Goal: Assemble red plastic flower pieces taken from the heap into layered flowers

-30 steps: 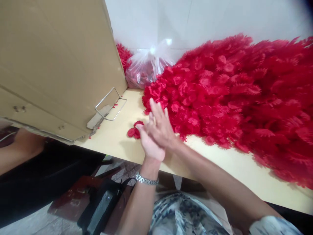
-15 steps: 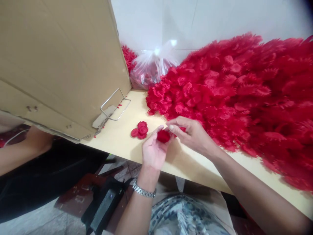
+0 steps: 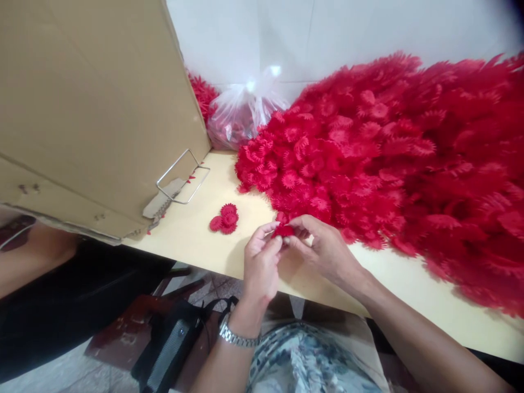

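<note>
Between my two hands, above the front of the table, is a small red flower piece. My left hand, the one with a metal watch on its wrist, pinches its near side between thumb and fingers. The fingertips of my right hand close on its right side; part of the piece is hidden behind them. Left of my hands, a little cluster of red flower pieces with toothed edges lies on the table. A large heap of similar red flower pieces rises behind and to the right.
A tall cardboard sheet stands at the left, with a bent wire frame at its foot. A tied clear plastic bag sits by the wall. Another person's arm shows at the left, beyond the pale tabletop.
My left hand has gone from a cupped, palm-up hold to a thumb-and-finger pinch. My right hand has moved slightly down and now grips the red piece too. The view has shifted slightly right.
</note>
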Available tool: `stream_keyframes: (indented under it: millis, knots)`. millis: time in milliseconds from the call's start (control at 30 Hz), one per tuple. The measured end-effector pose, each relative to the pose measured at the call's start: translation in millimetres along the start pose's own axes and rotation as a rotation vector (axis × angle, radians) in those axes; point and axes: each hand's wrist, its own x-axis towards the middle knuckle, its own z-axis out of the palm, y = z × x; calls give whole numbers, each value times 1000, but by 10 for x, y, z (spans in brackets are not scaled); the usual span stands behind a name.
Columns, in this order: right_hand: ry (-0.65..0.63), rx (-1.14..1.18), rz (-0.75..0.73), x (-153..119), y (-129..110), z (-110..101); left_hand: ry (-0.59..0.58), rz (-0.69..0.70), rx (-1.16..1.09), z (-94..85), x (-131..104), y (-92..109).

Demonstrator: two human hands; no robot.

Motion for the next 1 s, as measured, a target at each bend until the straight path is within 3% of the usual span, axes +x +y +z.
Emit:
stream_keyframes:
  millis: [100,200,267,433,700,1000]
  knots:
    - [-68,70,-17,-15,15,-40,-47,-51,49,-6,-39,29]
    - [-149,-34,-92,-36,8,-79,-101,-188,83,-10,-47,33]
    - [-115,-93,-113,-53,1,-88,-98,-232,39,-8,-40,11]
    - [-27,12,-33,-98,4,-58,-17,-144,-53,-7,-50,-47]
    - [-103,-176,-74,-119,56,-54,-139,-213,-126,42,-164,-82]
    - [-126,-131,-135,-161,134,-73,-218,-270,-195,32,-175,-136]
